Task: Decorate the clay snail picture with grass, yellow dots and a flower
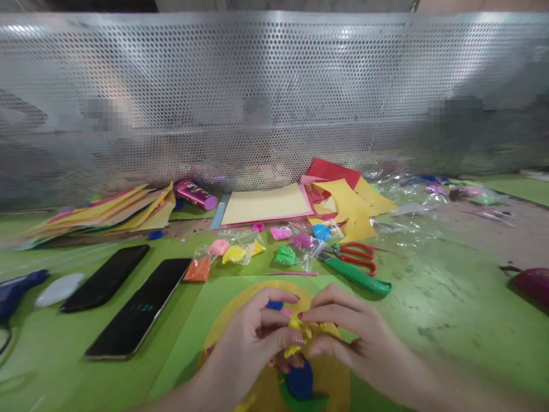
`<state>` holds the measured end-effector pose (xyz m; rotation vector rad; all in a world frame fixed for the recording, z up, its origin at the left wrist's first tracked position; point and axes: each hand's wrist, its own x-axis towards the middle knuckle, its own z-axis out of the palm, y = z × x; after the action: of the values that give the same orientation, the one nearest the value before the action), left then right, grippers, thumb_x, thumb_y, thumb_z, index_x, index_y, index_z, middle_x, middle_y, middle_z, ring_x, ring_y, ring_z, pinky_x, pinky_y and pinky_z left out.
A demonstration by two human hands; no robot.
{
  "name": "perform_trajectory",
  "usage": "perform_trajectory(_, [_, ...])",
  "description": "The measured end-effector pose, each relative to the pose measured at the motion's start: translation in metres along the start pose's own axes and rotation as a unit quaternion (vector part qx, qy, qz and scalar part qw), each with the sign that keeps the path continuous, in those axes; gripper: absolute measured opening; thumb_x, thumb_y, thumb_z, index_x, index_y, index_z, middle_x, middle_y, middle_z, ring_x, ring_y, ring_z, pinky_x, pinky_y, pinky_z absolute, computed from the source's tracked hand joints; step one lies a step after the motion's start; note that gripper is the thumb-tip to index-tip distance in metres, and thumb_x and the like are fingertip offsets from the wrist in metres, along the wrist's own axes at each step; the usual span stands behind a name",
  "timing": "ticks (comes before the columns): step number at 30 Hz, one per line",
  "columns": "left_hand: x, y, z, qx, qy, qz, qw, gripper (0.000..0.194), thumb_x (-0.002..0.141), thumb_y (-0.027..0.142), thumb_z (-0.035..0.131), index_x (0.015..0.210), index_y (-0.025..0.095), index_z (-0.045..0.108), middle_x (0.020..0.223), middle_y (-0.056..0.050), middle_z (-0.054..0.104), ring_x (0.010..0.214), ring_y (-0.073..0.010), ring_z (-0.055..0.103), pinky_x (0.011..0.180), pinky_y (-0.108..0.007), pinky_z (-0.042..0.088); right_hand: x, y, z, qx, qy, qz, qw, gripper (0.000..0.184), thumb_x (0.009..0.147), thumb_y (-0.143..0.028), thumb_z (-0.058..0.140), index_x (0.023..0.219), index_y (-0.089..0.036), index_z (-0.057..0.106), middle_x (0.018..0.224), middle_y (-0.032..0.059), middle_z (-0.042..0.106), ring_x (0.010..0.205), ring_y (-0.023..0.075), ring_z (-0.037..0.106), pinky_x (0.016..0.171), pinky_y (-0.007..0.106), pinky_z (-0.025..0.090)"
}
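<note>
My left hand (253,332) pinches a small lump of yellow modelling clay (294,339) between thumb and fingers. From the other side, my right hand (354,326) has its fingertips on the same clay, thumb and fingers curled around its edge. Both hands are over a round orange-yellow disc (223,312) lying on a green sheet (180,360). On the disc, a blue clay piece (300,379) and a green clay piece (315,400) show below the fingers. Another blue bit (275,305) appears behind the left fingers. My hands hide much of the disc's middle.
Beyond the disc lie small bags of coloured clay (235,254), a green-handled cutter (358,276) and red scissors (358,252). Two black phones (141,309) are at left. Paper sheets (266,205) and a pink tube (195,194) sit before a perforated metal panel (274,74).
</note>
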<state>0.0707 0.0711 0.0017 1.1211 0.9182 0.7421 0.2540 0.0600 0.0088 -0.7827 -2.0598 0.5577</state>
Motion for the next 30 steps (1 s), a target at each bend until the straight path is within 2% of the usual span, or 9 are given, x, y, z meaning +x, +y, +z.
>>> perform_trajectory(2, [0.0016, -0.0018, -0.0013, 0.002, -0.002, 0.007, 1.000, 0.031, 0.071, 0.024, 0.068, 0.096, 0.020, 0.051, 0.064, 0.004, 0.067, 0.052, -0.0138, 0.064, 0.047, -0.021, 0.048, -0.0002, -0.0011, -0.0002, 0.016, -0.003, 0.006, 1.000, 0.017, 0.078, -0.019, 0.067, 0.094, -0.017, 0.063, 0.088, 0.0039, 0.058, 0.081, 0.0132, 0.056, 0.072, 0.022, 0.049])
perform_trajectory(7, [0.0023, -0.0024, -0.0023, -0.006, -0.001, 0.008, 1.000, 0.033, 0.072, 0.030, 0.069, 0.097, 0.020, 0.049, 0.065, 0.005, 0.066, 0.053, -0.0115, 0.064, 0.047, -0.018, 0.047, -0.0012, 0.0005, 0.0025, 0.023, 0.003, 0.015, 1.000, 0.011, 0.082, -0.008, 0.058, 0.088, -0.016, 0.063, 0.084, 0.0029, 0.057, 0.080, 0.0117, 0.055, 0.069, 0.021, 0.048])
perform_trajectory(13, [-0.0004, -0.0002, -0.0010, -0.013, 0.007, 0.004, 1.000, 0.033, 0.071, 0.031, 0.069, 0.095, 0.020, 0.048, 0.063, 0.007, 0.065, 0.053, -0.0100, 0.063, 0.048, -0.018, 0.046, -0.0035, 0.0016, 0.0016, 0.017, -0.008, 0.030, 0.999, 0.010, 0.083, -0.010, 0.056, 0.087, -0.017, 0.061, 0.082, 0.0019, 0.055, 0.077, 0.0123, 0.054, 0.066, 0.022, 0.047])
perform_trajectory(20, [0.0003, -0.0053, -0.0034, -0.003, -0.003, 0.017, 1.000, 0.034, 0.072, 0.033, 0.069, 0.096, 0.020, 0.049, 0.067, 0.005, 0.068, 0.054, -0.0109, 0.064, 0.050, -0.019, 0.048, -0.0042, 0.0037, -0.0007, -0.043, -0.017, -0.014, 0.999, 0.013, 0.088, -0.018, 0.053, 0.099, -0.018, 0.059, 0.090, 0.0048, 0.057, 0.082, 0.0146, 0.053, 0.069, 0.026, 0.048])
perform_trajectory(23, [0.0004, -0.0063, -0.0029, 0.000, -0.005, 0.012, 1.000, 0.033, 0.072, 0.032, 0.069, 0.097, 0.020, 0.049, 0.067, 0.005, 0.068, 0.053, -0.0104, 0.064, 0.050, -0.019, 0.048, -0.0041, 0.0031, 0.0022, -0.090, -0.013, -0.042, 0.995, 0.012, 0.089, -0.022, 0.052, 0.095, -0.018, 0.061, 0.087, 0.0045, 0.059, 0.077, 0.0151, 0.052, 0.065, 0.027, 0.047])
perform_trajectory(26, [0.0010, -0.0059, -0.0022, 0.002, -0.007, 0.010, 1.000, 0.032, 0.073, 0.031, 0.068, 0.097, 0.020, 0.049, 0.065, 0.006, 0.068, 0.054, -0.0103, 0.064, 0.049, -0.018, 0.048, -0.0056, 0.0010, 0.0037, -0.103, -0.008, -0.049, 0.993, 0.012, 0.089, -0.017, 0.050, 0.087, -0.018, 0.061, 0.084, 0.0040, 0.060, 0.074, 0.0154, 0.051, 0.064, 0.028, 0.046])
perform_trajectory(30, [0.0012, -0.0035, -0.0021, -0.005, 0.006, 0.017, 1.000, 0.031, 0.073, 0.027, 0.067, 0.097, 0.019, 0.049, 0.061, 0.007, 0.065, 0.052, -0.0103, 0.062, 0.047, -0.018, 0.047, -0.0066, 0.0002, 0.0012, -0.085, -0.003, -0.029, 0.996, 0.012, 0.086, -0.011, 0.049, 0.091, -0.016, 0.059, 0.082, 0.0050, 0.057, 0.075, 0.0156, 0.051, 0.063, 0.028, 0.045])
